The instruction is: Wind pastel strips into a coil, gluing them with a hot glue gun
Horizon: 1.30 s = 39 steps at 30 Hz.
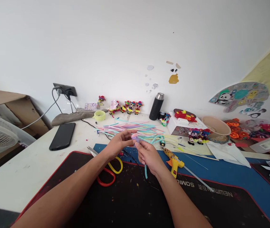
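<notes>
Over the black mat (125, 202), my left hand (118, 144) and my right hand (148, 155) meet with fingertips closed on a small pink and purple fuzzy piece of pipe cleaner (135, 137). Its exact shape is partly hidden by the fingers. A light blue pipe cleaner (145, 172) hangs down beneath my right hand; its upper end is hidden. Scissors (117, 165) with a red and a yellow handle lie beside and partly under my left forearm. To the right of my right hand rests a yellow glue gun (175, 162) with a glue stick in its back.
Pastel pipe cleaners (130, 127) lie spread behind my hands. Several colourful figurines (131, 107) stand near the wall, left of a black thermos (156, 106). A phone (62, 136) and tape roll (99, 115) are at left, a white box (174, 127) and bowl (215, 125) at right.
</notes>
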### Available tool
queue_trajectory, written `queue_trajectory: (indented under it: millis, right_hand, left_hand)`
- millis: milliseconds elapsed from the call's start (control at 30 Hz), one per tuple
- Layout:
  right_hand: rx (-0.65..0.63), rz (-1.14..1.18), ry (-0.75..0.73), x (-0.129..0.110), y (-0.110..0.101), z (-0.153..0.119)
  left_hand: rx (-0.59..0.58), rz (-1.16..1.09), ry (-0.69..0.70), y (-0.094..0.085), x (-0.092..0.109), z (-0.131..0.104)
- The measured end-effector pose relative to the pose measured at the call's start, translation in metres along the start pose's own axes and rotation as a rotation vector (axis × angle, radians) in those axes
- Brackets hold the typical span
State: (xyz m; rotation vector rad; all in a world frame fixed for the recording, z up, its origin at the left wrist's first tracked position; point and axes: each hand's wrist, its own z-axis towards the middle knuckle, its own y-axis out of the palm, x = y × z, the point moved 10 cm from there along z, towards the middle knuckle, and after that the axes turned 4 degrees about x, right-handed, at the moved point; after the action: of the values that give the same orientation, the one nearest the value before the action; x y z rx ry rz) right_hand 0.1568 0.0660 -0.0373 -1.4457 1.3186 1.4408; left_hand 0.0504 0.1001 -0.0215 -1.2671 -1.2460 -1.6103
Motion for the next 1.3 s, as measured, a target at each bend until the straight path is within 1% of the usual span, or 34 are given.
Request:
queue_trajectory:
  millis: [267, 567, 767, 933, 1033, 1200, 1300]
  right_hand:
    - [0.032, -0.073, -0.013, 0.005, -0.004, 0.003]
    - [0.047, -0.073, -0.014, 0.011, -0.006, 0.007]
    - [0.065, -0.059, -0.026, 0.007, -0.008, 0.008]
    - [0.048, -0.053, -0.031, 0.007, -0.007, 0.007]
    - [0.037, -0.057, -0.027, 0.008, -0.007, 0.008]
    - [0.032, -0.082, -0.026, 0.009, -0.007, 0.007]
    - [0.04, -0.082, -0.017, 0.01, -0.007, 0.007]
  left_hand:
    - [0.003, 0.007, 0.01, -0.002, -0.001, 0.002]
    - [0.026, 0.006, 0.002, -0.004, -0.006, 0.002]
    - [0.005, -0.001, 0.054, 0.001, 0.001, 0.0]
    - [-0.04, 0.061, 0.106, 0.004, 0.007, -0.001]
    - [-0.049, 0.086, 0.115, 0.003, 0.007, 0.0]
    - [-0.058, 0.066, 0.106, 0.001, 0.004, 0.002]
    - [-0.047, 0.076, 0.1, 0.0, 0.003, 0.002]
